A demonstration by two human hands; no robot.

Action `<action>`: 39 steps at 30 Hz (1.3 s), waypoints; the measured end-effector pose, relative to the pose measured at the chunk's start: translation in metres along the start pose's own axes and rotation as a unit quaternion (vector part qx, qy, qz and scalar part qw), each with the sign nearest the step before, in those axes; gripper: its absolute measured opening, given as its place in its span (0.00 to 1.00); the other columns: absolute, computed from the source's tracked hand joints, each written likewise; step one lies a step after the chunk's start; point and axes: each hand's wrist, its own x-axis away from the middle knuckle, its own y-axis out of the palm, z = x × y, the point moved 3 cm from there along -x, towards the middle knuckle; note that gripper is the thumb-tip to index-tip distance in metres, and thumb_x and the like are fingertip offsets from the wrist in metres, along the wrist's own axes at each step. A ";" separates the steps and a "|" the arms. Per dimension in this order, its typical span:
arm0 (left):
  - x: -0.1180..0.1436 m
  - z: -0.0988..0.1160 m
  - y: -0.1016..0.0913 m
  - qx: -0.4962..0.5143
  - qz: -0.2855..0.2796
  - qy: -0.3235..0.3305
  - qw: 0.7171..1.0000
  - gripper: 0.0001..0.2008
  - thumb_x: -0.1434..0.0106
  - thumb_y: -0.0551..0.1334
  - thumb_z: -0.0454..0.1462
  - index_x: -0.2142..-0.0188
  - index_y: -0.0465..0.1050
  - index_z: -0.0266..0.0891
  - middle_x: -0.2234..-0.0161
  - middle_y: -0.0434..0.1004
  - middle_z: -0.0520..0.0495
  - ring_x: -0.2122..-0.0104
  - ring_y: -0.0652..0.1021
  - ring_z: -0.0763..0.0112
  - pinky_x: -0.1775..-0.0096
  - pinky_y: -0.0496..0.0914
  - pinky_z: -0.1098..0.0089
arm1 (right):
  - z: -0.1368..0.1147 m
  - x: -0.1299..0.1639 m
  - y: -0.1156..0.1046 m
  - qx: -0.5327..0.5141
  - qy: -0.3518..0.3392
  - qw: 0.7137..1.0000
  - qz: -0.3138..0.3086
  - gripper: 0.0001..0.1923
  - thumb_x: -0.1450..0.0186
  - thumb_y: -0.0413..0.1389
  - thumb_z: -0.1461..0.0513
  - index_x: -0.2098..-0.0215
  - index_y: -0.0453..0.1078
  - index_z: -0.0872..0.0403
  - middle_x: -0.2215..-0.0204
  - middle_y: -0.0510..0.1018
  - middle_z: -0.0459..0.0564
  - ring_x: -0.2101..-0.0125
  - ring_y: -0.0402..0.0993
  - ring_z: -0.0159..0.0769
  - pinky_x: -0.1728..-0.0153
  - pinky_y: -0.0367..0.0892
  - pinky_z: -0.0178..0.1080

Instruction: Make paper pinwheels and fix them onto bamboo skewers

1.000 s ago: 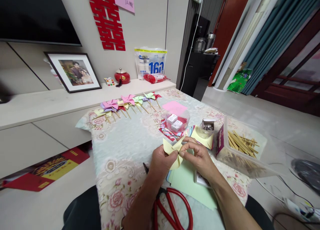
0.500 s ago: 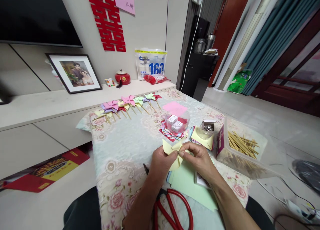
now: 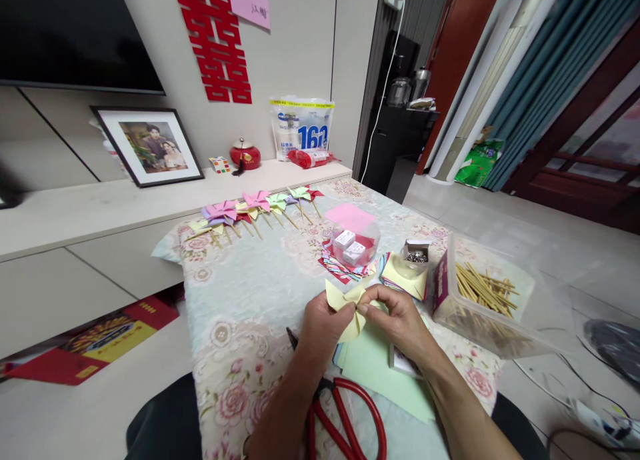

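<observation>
A pale yellow paper pinwheel with curled blades is held between my two hands above the table. My left hand grips its left side, thumb near the centre. The fingers of my right hand are pinched at the centre; any small part between the fingertips is too hidden to make out. Under my hands lies a stack of light green paper sheets. Red-handled scissors rest partly beneath my left forearm, a dark tip showing on its far side.
Finished paper pinwheels on sticks lie along the far edge. A clear tub with small white boxes, a small cup of metal pins and a plastic bin of wooden sticks stand beyond and right. Colored paper squares lie between.
</observation>
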 end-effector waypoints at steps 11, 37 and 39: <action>0.001 -0.001 -0.001 -0.020 -0.002 0.006 1.000 0.13 0.54 0.69 0.36 0.67 0.79 0.34 0.74 0.81 0.48 0.76 0.76 0.68 0.74 0.69 0.72 | 0.004 0.000 0.000 -0.017 0.021 1.000 0.002 0.06 0.38 0.61 0.58 0.70 0.74 0.53 0.72 0.77 0.45 0.68 0.71 0.37 0.63 0.64 0.37; 0.005 -0.001 0.003 -0.006 0.003 0.005 1.000 0.11 0.54 0.69 0.36 0.69 0.77 0.35 0.77 0.79 0.51 0.78 0.74 0.71 0.74 0.69 0.73 | 0.010 0.002 -0.002 -0.032 0.030 0.999 0.013 0.05 0.40 0.61 0.60 0.72 0.75 0.53 0.73 0.77 0.45 0.69 0.70 0.36 0.64 0.63 0.37; 0.005 -0.002 0.003 -0.001 0.001 0.005 1.000 0.12 0.54 0.69 0.37 0.68 0.77 0.34 0.76 0.79 0.50 0.77 0.75 0.71 0.74 0.69 0.73 | 0.011 0.001 -0.002 -0.035 0.030 0.999 0.014 0.05 0.40 0.62 0.60 0.72 0.75 0.54 0.73 0.77 0.45 0.69 0.70 0.36 0.64 0.63 0.37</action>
